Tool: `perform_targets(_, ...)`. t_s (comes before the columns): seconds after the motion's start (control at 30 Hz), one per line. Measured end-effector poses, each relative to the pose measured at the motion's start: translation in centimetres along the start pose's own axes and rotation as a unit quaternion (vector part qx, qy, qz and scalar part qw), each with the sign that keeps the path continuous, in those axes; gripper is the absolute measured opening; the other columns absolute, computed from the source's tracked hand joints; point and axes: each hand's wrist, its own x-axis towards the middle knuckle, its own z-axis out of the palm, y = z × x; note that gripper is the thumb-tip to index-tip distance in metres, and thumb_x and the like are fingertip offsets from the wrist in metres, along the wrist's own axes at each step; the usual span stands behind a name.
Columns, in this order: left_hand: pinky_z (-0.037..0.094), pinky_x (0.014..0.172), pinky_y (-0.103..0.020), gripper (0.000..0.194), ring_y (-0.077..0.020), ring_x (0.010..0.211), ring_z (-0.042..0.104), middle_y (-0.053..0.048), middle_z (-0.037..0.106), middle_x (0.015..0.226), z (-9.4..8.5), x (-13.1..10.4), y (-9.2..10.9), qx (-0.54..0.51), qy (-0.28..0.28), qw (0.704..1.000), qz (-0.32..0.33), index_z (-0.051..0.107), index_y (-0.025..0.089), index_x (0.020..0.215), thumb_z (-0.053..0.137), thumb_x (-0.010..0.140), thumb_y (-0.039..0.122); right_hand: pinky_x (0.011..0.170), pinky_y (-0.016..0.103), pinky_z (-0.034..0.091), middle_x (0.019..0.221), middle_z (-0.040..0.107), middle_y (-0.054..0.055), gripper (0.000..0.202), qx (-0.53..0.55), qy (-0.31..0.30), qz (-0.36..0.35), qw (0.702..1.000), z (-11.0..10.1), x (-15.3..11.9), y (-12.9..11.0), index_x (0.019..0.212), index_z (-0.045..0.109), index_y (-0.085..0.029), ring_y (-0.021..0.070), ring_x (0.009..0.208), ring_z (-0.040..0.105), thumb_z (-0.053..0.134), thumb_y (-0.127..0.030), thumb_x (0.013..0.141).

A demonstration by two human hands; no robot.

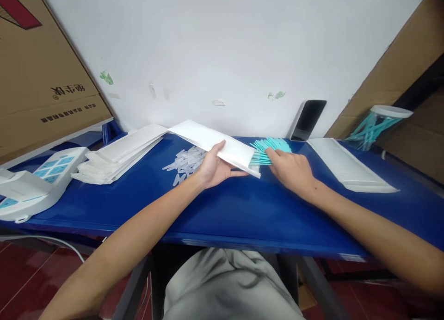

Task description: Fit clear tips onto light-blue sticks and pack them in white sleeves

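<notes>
The left hand (215, 169) grips a white envelope (206, 135); the right hand (292, 170) pinches teal sticks (261, 158) reaching into its right-hand opening, above the blue table (236, 213).

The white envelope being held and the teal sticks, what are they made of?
Envelope: probably paper with a matte finish; it keeps straight edges and shows little shine.
Sticks: likely plastic, from their even, bright colour; they're too small to tell whether they're glossy.
</notes>
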Motion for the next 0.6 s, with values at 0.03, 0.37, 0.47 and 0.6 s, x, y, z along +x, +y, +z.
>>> perform_targets(0.03,0.048,0.104,-0.061,0.042,-0.0387,0.13,0.057,-0.021,0.067,0.129,0.1,0.0,-0.2,0.005,-0.006,1.0,0.001,0.063,0.014,0.123,0.049,0.098,0.044,0.053,0.033,0.018,0.094,0.072,0.015,0.022,0.002,-0.005,-0.001,1.0,0.0,0.0,-0.1,0.114,0.058,-0.016,0.0251,0.069,0.064,0.047,-0.02,0.095)
perform_targets(0.37,0.06,0.08,-0.041,0.032,-0.0252,0.094,0.07,-0.01,0.074,0.103,-0.1,1.2,-3.6,0.11,0.058,0.989,0.079,0.068,0.016,0.105,0.076,0.084,0.037,0.05,0.034,0.023,0.097,0.068,0.016,0.013,0.049,-0.057,-0.011,0.997,-2.2,-1.5,-3.5,0.109,0.049,-0.015,0.0273,0.07,0.067,0.044,-0.018,0.097)
perform_targets(0.47,0.059,0.074,-0.033,0.03,-0.0215,0.085,0.069,-0.009,0.073,0.096,-0.4,1.3,-3.7,0.119,0.095,0.983,0.103,0.068,0.014,0.102,0.079,0.08,0.032,0.054,0.031,0.031,0.101,0.068,0.014,0.015,0.133,-0.026,-0.032,0.99,-1.1,-1.5,-3.2,0.108,0.049,-0.017,0.0275,0.077,0.068,0.052,-0.025,0.096)
perform_targets(0.6,0.058,0.066,-0.032,0.031,-0.02,0.079,0.068,-0.008,0.072,0.094,-0.3,1.2,-3.2,0.102,0.108,0.984,0.097,0.067,0.015,0.104,0.079,0.08,0.03,0.059,0.03,0.036,0.102,0.07,0.013,0.019,0.187,0.013,-0.048,0.981,-0.3,-1.2,-2.4,0.111,0.051,-0.018,0.0276,0.084,0.068,0.055,-0.027,0.095)
